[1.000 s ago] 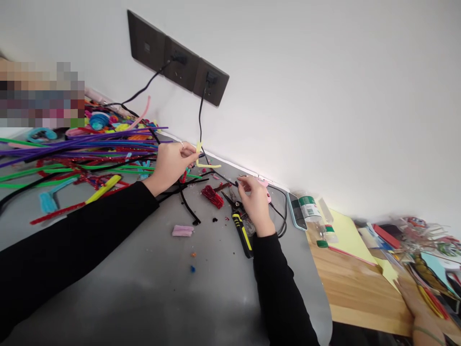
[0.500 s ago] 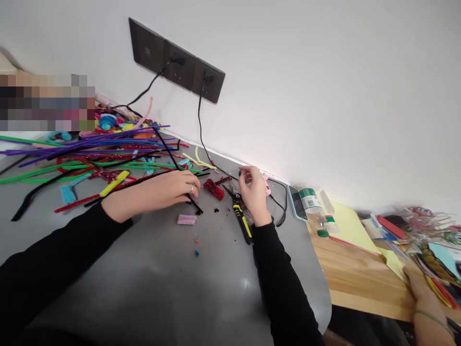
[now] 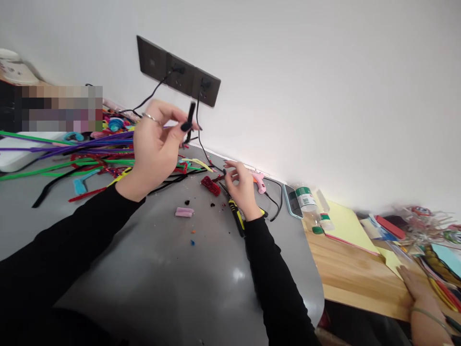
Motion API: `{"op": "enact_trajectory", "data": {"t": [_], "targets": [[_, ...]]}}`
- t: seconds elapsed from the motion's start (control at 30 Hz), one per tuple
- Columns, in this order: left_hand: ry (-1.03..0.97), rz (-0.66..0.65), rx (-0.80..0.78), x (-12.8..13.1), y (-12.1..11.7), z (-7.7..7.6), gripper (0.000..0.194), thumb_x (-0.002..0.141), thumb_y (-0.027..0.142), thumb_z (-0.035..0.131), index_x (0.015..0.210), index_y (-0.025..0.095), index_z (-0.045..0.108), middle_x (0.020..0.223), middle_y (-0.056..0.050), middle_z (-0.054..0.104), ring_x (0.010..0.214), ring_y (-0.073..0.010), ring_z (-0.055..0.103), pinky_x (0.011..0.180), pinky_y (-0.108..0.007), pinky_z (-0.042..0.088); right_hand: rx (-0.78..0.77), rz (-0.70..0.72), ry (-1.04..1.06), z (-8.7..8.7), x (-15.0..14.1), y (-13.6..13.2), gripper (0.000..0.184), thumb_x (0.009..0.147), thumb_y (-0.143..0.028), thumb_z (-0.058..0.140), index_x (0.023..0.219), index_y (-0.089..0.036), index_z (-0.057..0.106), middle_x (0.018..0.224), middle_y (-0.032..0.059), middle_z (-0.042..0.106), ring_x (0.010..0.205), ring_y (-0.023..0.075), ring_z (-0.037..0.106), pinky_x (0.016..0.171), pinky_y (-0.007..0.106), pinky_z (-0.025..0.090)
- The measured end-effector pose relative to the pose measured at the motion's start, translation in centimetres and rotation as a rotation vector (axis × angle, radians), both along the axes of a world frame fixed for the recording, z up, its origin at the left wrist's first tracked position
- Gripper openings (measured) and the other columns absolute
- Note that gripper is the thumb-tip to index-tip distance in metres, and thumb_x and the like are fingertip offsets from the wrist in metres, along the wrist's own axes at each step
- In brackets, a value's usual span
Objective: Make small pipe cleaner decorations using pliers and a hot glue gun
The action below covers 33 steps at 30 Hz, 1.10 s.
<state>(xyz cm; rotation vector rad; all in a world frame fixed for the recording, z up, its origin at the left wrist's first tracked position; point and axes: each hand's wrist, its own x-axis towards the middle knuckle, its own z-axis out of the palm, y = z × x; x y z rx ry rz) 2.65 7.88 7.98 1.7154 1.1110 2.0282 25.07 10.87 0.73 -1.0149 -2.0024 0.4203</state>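
Pinching a short black strip (image 3: pixel 191 114) between thumb and fingers, the left hand (image 3: pixel 154 151) in the head view is raised above the grey mat (image 3: pixel 173 288), and the strip stands nearly upright in front of the white wall. The right hand (image 3: pixel 242 190) is half open and lower down, its fingers loosely curled and the thumb just apart from the fingertips. Beneath it lie pliers (image 3: pixel 236 217) with black and yellow handles; whether the palm touches them cannot be told. Just left of the pliers sits a glittery red bundle (image 3: pixel 210 186), and a lilac piece (image 3: pixel 184 212) lies nearer the wearer. A pink glue gun (image 3: pixel 259 182) rests just right of the right hand, near the wall. Beyond the left forearm, purple stems (image 3: pixel 86 142) and green ones spread over the mat, while a pale yellow strip (image 3: pixel 201 164) lies between the two hands. To the right are a phone (image 3: pixel 293 202) and a bottle (image 3: pixel 306 199). Farther right, another person's hand (image 3: pixel 414 283) rests near yellow paper (image 3: pixel 351 226) on a wooden table (image 3: pixel 342 269).
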Motion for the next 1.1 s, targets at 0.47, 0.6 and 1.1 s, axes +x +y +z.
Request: {"op": "enact_trajectory", "data": {"t": [0.47,0.6,1.1], "targets": [[-0.546,-0.133,0.006,1.0,-3.1,0.7,0.026,0.090,0.036,0.073,0.092,0.026,0.049,0.090,0.001,0.060,0.084,-0.0110,0.059,0.070,-0.025,0.050,-0.577,0.582,0.310,0.9,-0.2,-1.0,0.064,0.090,-0.065,0.061,0.141,-0.027,0.054,0.112,0.0066,0.073,0.081,0.0167,0.069,0.075,0.034,0.060],[-0.544,0.057,-0.062,-2.2,-2.6,-2.3,0.033,0.087,0.048,0.070,0.092,0.026,0.046,0.096,0.002,0.062,0.091,-0.0110,0.059,0.085,-0.030,0.050,-0.747,0.668,0.271,0.6,-0.3,-1.0,0.058,0.087,-0.066,0.065,0.126,-0.024,0.066,0.087,0.0022,0.072,0.068,0.0147,0.064,0.066,0.030,0.057],[-0.205,0.447,-0.103,-7.5,-0.9,-6.0,0.039,0.098,0.039,0.053,0.126,0.028,0.029,0.140,-0.007,0.050,0.135,-0.0215,0.045,0.111,-0.048,0.043,-0.670,0.441,0.373,-1.1,-1.3,-0.1,0.033,0.082,-0.042,0.074,0.105,-0.019,0.072,0.088,0.0025,0.075,0.069,0.0112,0.067,0.069,0.027,0.058]]}}
